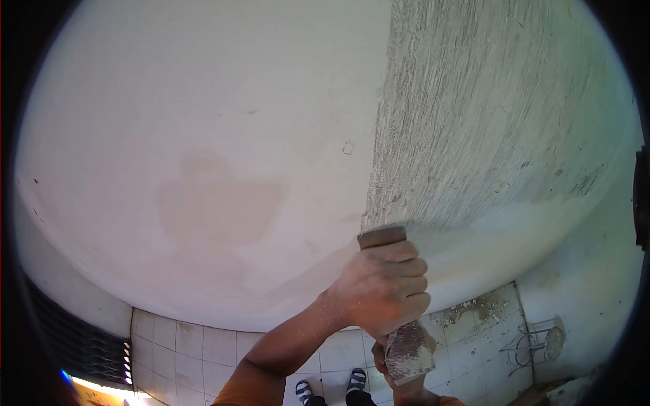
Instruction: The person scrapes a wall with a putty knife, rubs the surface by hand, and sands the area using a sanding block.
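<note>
My left hand [386, 287] is closed in a fist round a tool [382, 237], whose flat brown end rests against the white wall [291, 122] at the lower left edge of a rough, streaked patch [460, 115]. Just below it, my right hand [381, 358] is closed on a flat tool [409, 352] smeared with whitish material. Most of the right hand's fingers are behind that tool. Whether the two tools are joined cannot be told. Pale dust shows on the left wrist.
Below the wall lies a tiled floor [217, 345], with debris [474, 314] near its right corner. A round-topped metal stool [554, 343] stands at the lower right. Dark lattice [78, 335] is at the lower left. My feet [356, 381] in striped footwear show at the bottom.
</note>
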`<state>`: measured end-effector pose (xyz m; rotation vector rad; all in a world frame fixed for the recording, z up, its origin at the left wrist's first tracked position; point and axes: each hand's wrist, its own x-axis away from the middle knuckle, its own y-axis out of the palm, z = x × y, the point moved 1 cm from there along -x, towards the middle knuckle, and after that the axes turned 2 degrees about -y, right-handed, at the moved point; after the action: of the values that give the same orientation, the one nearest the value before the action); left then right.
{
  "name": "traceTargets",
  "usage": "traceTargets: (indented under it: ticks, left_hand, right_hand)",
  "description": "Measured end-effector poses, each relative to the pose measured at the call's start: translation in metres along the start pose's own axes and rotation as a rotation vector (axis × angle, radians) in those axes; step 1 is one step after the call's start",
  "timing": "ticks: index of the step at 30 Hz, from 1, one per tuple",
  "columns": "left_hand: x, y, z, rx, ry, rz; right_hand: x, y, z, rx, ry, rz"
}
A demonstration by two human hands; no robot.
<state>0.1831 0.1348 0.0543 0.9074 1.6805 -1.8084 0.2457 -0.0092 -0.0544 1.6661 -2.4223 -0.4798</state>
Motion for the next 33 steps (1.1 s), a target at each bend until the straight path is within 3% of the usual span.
traceTargets:
  ticks: [3,5,8,11,21,33]
  left_hand:
    - [-0.008,-0.005,-0.004,-0.013,0.037,0.012]
    - [-0.010,-0.008,-0.003,-0.025,0.032,0.015]
    - [-0.007,-0.009,0.000,-0.039,-0.028,0.000]
    - [-0.008,-0.005,-0.001,-0.075,0.008,-0.001]
    - [-0.029,-0.020,-0.006,-0.077,0.062,0.037]
    - [-0.032,-0.027,-0.001,-0.076,0.014,0.003]
  right_hand:
    - [-0.011,-0.020,0.028,-0.382,0.118,0.062]
    - [-0.010,-0.027,0.033,-0.460,0.182,0.052]
    - [-0.010,-0.017,0.009,-0.143,0.126,-0.017]
    - [-0.020,0.001,-0.019,0.281,-0.078,-0.027]
    - [-0.029,0.009,-0.042,0.218,-0.215,-0.121]
    - [-0.022,0.005,-0.039,0.171,-0.083,-0.113]
